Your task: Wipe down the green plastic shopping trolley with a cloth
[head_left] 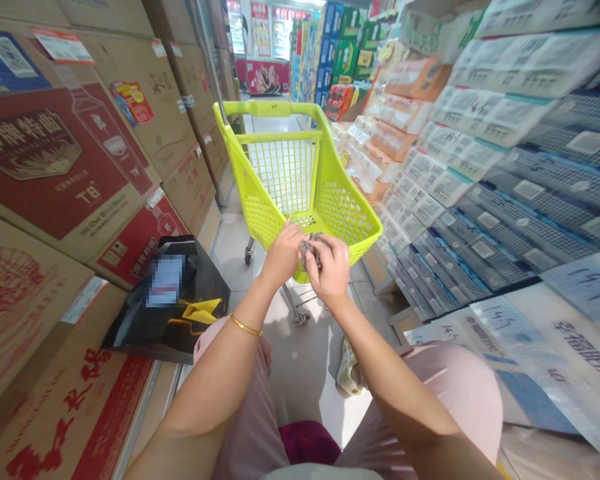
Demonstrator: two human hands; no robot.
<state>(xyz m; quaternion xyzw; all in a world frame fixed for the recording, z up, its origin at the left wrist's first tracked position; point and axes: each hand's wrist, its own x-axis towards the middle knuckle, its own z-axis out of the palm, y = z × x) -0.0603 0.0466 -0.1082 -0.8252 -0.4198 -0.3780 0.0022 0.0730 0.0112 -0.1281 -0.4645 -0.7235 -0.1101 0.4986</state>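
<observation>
My left hand [281, 255] and my right hand [331, 269] meet in front of me, both with fingers closed on a small dark grey crumpled thing [311, 249] that I cannot name. They hover just before the near rim of a lime-green plastic shopping trolley [330, 200], which stands in the aisle with its basket showing nothing inside. A gold bangle [245, 326] circles my left wrist. My knees in pink trousers [460, 387] show below, as I sit low.
Stacked brown and red cartons [65, 160] wall the left side, with a black bag [175, 300] leaning on them. Shelves of packaged goods [505, 187] line the right. The narrow tiled aisle [305, 360] runs on past the trolley toward bright displays [265, 47].
</observation>
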